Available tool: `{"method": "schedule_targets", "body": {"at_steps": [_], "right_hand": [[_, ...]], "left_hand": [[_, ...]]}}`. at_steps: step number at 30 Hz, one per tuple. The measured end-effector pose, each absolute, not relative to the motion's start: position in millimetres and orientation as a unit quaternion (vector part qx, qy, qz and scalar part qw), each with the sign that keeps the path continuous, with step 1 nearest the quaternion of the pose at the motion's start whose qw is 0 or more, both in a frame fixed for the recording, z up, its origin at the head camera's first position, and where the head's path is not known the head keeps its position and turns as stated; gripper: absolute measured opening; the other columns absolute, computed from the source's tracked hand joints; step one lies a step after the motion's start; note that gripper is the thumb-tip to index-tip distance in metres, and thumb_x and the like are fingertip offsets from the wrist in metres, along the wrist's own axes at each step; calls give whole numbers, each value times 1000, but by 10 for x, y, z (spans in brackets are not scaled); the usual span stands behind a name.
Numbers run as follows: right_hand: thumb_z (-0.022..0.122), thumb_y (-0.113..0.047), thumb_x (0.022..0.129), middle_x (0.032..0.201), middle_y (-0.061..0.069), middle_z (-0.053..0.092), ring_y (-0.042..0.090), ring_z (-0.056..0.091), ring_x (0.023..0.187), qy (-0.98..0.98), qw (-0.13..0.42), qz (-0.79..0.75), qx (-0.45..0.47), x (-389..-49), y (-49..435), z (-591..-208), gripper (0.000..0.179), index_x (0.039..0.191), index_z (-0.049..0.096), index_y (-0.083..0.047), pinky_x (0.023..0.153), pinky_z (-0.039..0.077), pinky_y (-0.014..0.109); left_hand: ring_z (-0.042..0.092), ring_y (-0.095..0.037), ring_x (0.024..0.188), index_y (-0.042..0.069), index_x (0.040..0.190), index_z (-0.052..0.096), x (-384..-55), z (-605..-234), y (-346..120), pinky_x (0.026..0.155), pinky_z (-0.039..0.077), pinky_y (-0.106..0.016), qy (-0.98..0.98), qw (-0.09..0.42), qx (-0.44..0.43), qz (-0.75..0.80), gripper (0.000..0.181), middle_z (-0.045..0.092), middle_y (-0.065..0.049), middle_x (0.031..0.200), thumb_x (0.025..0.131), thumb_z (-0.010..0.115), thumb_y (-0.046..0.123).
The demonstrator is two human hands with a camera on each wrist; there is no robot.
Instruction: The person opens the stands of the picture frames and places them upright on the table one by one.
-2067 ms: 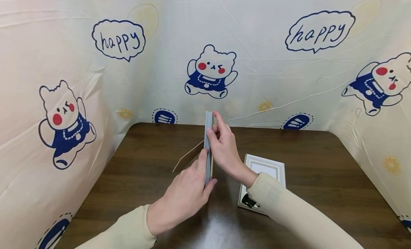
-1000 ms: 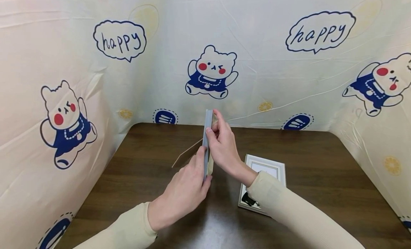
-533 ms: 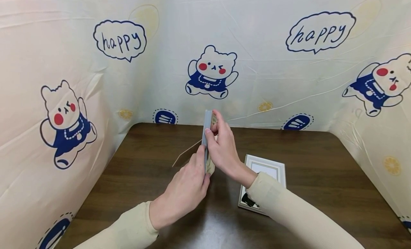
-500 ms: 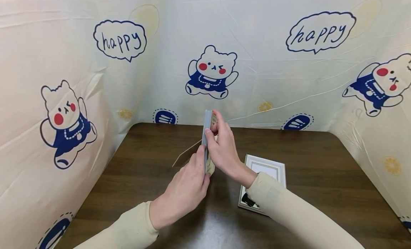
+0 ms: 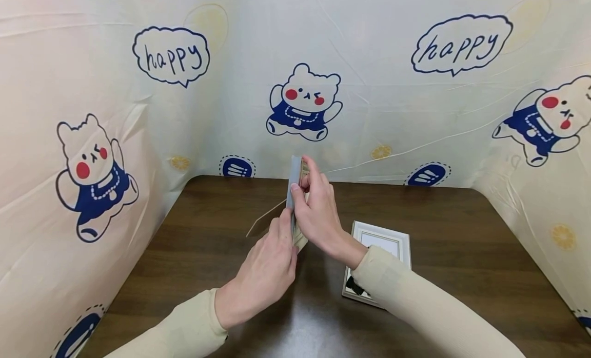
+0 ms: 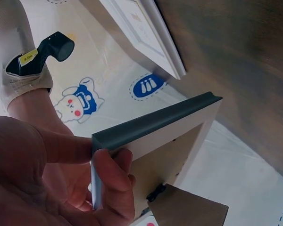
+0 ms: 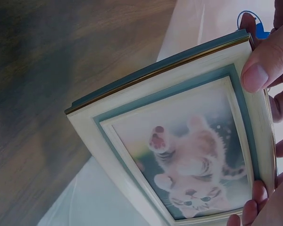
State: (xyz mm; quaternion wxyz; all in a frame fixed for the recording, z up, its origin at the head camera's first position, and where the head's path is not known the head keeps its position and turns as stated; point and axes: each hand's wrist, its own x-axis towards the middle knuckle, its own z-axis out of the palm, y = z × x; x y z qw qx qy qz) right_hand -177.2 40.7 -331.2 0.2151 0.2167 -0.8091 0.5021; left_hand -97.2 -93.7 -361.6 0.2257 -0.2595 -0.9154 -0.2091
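Observation:
Both hands hold a picture frame (image 5: pixel 296 176) on edge above the table, its blue-grey side facing the head camera. My left hand (image 5: pixel 265 268) grips the near lower end, fingers on one face and thumb on the other. Higher up, my right hand (image 5: pixel 318 209) pinches the frame between thumb and fingers. The right wrist view shows the cream front with a kitten photo (image 7: pixel 188 160), upside down there. From the back, a brown easel stand (image 6: pixel 188 207) sticks out, seen in the left wrist view.
A second white picture frame (image 5: pixel 404 240) lies face up on the dark wooden table (image 5: pixel 461 276), partly hidden under the right forearm. A patterned cloth (image 5: pixel 378 101) with bears and "happy" bubbles surrounds the table's back and sides.
The held frame has shifted slightly left and turned a little, so more of its cream front shows at the lower right. Both hands keep their hold, and the second frame stays put.

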Motion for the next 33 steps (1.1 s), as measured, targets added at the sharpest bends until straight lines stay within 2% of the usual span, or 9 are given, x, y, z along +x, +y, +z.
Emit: {"method": "schedule_targets", "body": {"at_steps": [7, 11, 19, 24, 29, 33], "right_hand": [[55, -11, 107, 93, 3, 56, 22, 50, 105, -815, 223, 488, 221, -1769, 386, -3305, 57, 161, 35, -8, 94, 34, 43], [56, -11, 107, 93, 2, 56, 21, 50, 104, -816, 227, 483, 222, -1773, 376, -3310, 57, 160, 36, -8, 94, 34, 43], [56, -9, 106, 91, 2, 55, 22, 50, 98, -817, 233, 480, 219, -1753, 367, -3328, 55, 158, 39, -7, 94, 33, 43], [57, -8, 105, 90, 2, 56, 23, 50, 98, -817, 237, 475, 225, -1740, 365, -3330, 56, 158, 39, -5, 93, 33, 44], [59, -9, 105, 91, 3, 57, 22, 50, 99, -819, 244, 463, 234, -1736, 371, -3328, 57, 158, 38, -6, 91, 34, 43], [61, -9, 104, 91, 3, 57, 21, 50, 99, -821, 258, 447, 244, -1732, 373, -3328, 59, 158, 38, -6, 92, 35, 42]], "left_hand": [[62, -27, 63, -10, 147, 34, -972, -3630, -943, 49, 55, -38, -921, 235, -239, -199, 74, 57, -22, 108, 88, 78, 1], [60, -26, 58, -10, 146, 36, -978, -3633, -946, 44, 51, -36, -926, 241, -232, -178, 73, 58, -21, 105, 88, 78, 4], [65, -28, 65, -12, 146, 38, -980, -3636, -958, 51, 56, -41, -929, 236, -231, -164, 73, 60, -21, 104, 88, 79, 6], [64, -28, 65, -11, 148, 34, -973, -3649, -959, 52, 57, -40, -928, 219, -234, -190, 75, 59, -23, 107, 88, 78, 1], [63, -29, 63, -9, 148, 32, -983, -3683, -961, 52, 57, -42, -920, 228, -231, -218, 76, 58, -20, 105, 87, 78, -2], [67, -31, 73, -6, 148, 34, -1005, -3710, -970, 57, 58, -45, -913, 234, -227, -245, 77, 60, -20, 111, 85, 79, -3]]}}
